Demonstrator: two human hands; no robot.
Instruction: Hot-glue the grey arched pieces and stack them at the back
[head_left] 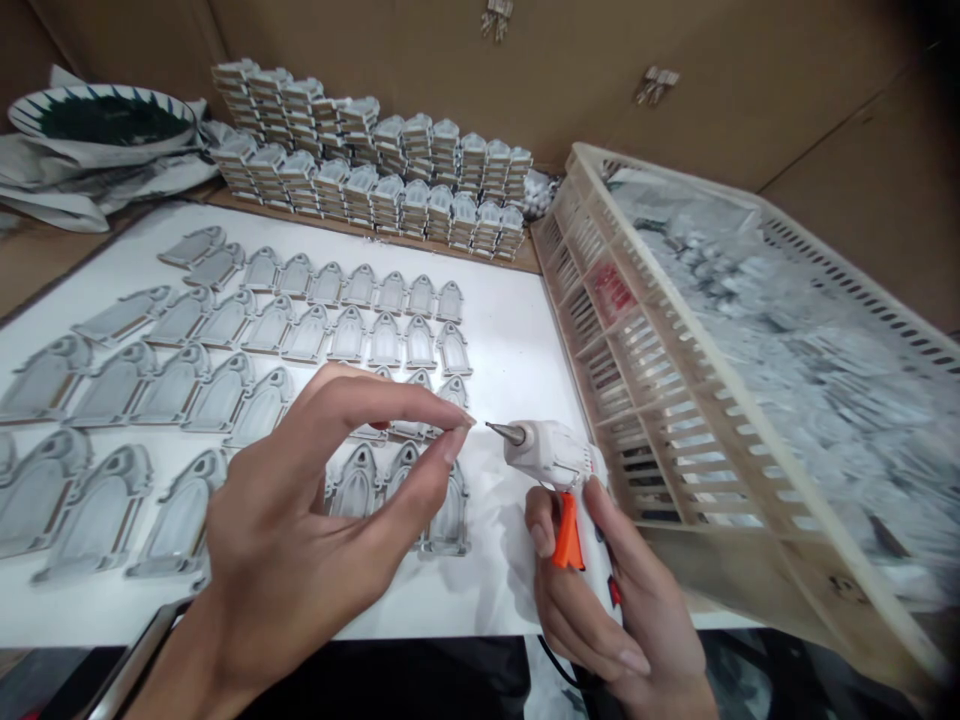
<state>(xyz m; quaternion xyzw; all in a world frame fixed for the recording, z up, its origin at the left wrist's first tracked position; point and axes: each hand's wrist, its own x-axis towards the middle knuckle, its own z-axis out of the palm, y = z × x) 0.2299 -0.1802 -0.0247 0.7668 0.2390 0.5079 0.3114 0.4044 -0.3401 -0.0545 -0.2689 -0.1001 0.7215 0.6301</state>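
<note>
My right hand grips a white hot glue gun by its handle, with fingers around the orange trigger. Its metal nozzle points left, toward my left hand. The thumb and forefinger of that hand are pinched together just short of the nozzle, and I see nothing between them. Below and behind this hand, rows of grey-and-white arched plaques lie on a white board. My left hand hides several of them.
Tall stacks of similar arched pieces stand beyond the board against a cardboard wall. A tilted beige slatted plastic crate filled with bagged grey contents sits at the right. A patterned bowl rests on crumpled paper at the far left.
</note>
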